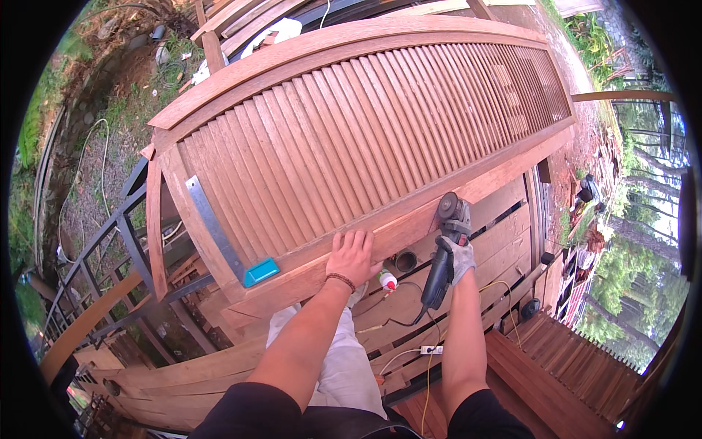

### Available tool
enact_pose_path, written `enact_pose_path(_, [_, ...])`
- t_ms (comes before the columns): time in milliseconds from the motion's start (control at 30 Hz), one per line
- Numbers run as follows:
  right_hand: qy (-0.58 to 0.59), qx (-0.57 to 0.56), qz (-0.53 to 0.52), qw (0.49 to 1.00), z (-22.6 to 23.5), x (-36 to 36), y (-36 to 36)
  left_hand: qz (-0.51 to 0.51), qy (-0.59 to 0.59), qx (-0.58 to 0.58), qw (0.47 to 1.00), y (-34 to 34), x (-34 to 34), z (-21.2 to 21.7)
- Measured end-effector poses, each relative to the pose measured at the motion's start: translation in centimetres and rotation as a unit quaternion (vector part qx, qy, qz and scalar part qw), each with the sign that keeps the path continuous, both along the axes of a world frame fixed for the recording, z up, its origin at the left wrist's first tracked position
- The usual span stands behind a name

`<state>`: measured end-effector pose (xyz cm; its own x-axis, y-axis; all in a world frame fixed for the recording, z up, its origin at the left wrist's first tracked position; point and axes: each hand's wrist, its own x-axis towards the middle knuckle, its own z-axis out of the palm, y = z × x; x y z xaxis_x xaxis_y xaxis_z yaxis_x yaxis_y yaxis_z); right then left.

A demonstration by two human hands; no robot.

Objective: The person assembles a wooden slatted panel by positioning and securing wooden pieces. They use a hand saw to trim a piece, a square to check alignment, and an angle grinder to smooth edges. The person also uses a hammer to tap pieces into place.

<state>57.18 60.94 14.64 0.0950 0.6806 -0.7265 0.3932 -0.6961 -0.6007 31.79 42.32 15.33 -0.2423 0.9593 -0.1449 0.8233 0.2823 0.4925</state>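
A louvered wooden shutter panel (307, 146) lies in front of me, its slats set in a reddish frame. My bare left hand (352, 257) rests on the near rail (409, 227) with its fingers laid over the top, holding nothing loose. Wrapped in a grey glove, my right hand (461, 260) grips an angle grinder (436, 278). The tool's round disc (448, 205) is at the outer side of the same rail; whether it touches the wood I cannot tell. A try square (212, 223) with a teal handle (262, 271) lies on the panel's left end.
Below the rail are a bottle with a red cap (388, 281) and a dark round cup (405, 260). Cords run over the plank deck to a white power strip (431, 350). A dark metal railing (135, 234) stands at left, stacked boards (252, 18) behind.
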Motion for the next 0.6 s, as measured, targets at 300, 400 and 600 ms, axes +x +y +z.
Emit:
enact_pose_path(300, [-0.020,-0.002,0.005,1.000,1.1,-0.1,-2.1,-0.002,-0.011,-0.010,1.000,0.1,0.0,0.2])
enact_pose_path(400, [-0.005,-0.016,-0.014,1.000,1.8,-0.2,-3.9,-0.001,-0.013,-0.010,1.000,0.1,-0.1,0.2])
enact_pose_path(600, [-0.014,-0.014,0.005,1.000,1.3,1.7,-7.2,-0.006,-0.020,-0.017,1.000,0.1,-0.4,0.5])
